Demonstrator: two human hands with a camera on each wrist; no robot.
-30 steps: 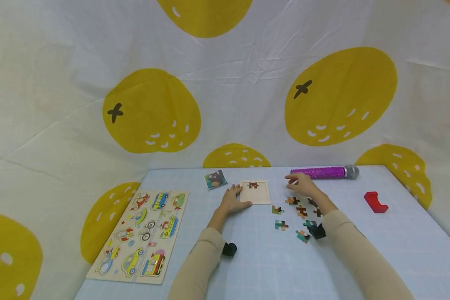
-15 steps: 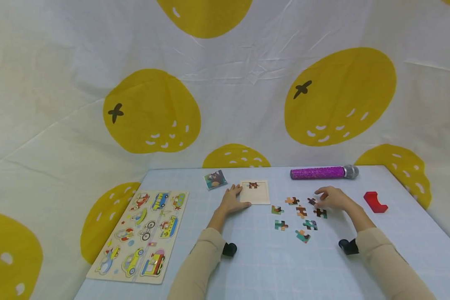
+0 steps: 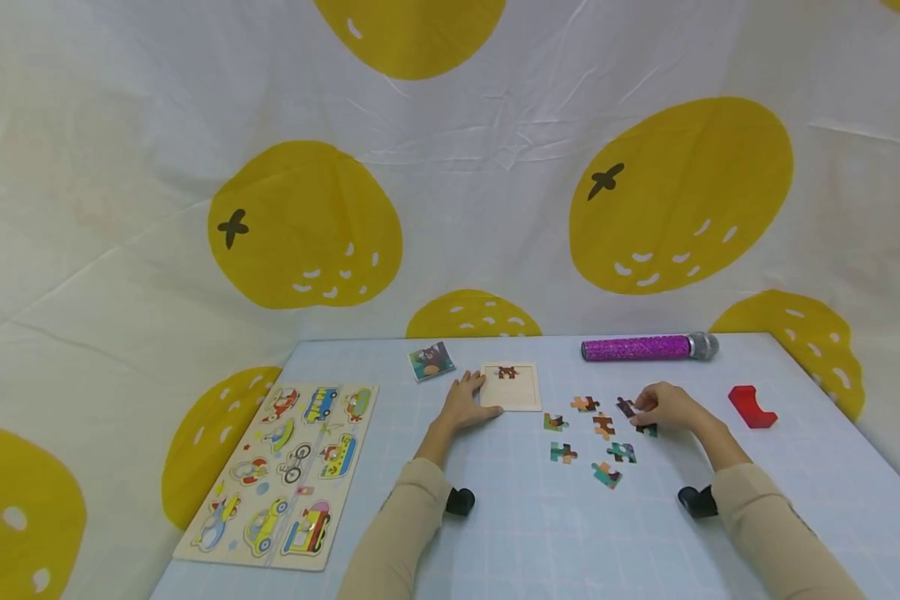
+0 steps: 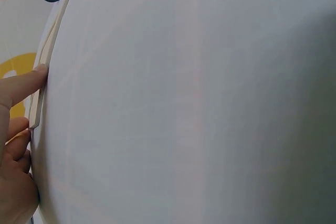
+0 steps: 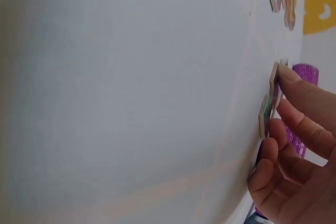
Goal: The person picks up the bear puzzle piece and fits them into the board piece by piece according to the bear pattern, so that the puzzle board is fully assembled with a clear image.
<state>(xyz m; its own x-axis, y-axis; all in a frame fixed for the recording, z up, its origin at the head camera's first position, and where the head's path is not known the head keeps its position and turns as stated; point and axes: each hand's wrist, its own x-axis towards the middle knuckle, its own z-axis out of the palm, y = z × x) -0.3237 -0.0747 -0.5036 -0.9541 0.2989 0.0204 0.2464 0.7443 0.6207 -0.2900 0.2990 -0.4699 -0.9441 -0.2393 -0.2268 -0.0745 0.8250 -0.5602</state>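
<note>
My left hand [image 3: 463, 405] rests against the pale wooden puzzle tray [image 3: 521, 397], with fingers along its left side and thumb at its front edge. One brown jigsaw piece [image 3: 507, 372] lies at the top of the tray. In the left wrist view the thumb [image 4: 32, 80] touches the tray's edge [image 4: 44, 69]. On the right, my right hand [image 3: 667, 407] pinches a dark puzzle piece [image 3: 625, 406] between thumb and fingers, low over the table. A greenish piece [image 3: 648, 430] lies partly hidden under that hand. In the right wrist view the thumb tip [image 5: 289, 74] is on the dark piece [image 5: 274, 77].
Several loose jigsaw pieces [image 3: 603, 427] lie between the hands. A small picture card [image 3: 431, 361] sits behind the left hand, a purple microphone [image 3: 637, 348] at the back right, a red block [image 3: 752, 407] farther right. A vehicle peg puzzle board [image 3: 285, 475] lies left.
My right hand moved from near the microphone down and right to the loose pieces, and now holds the dark one, which has shifted slightly. The left hand stayed at the tray.
</note>
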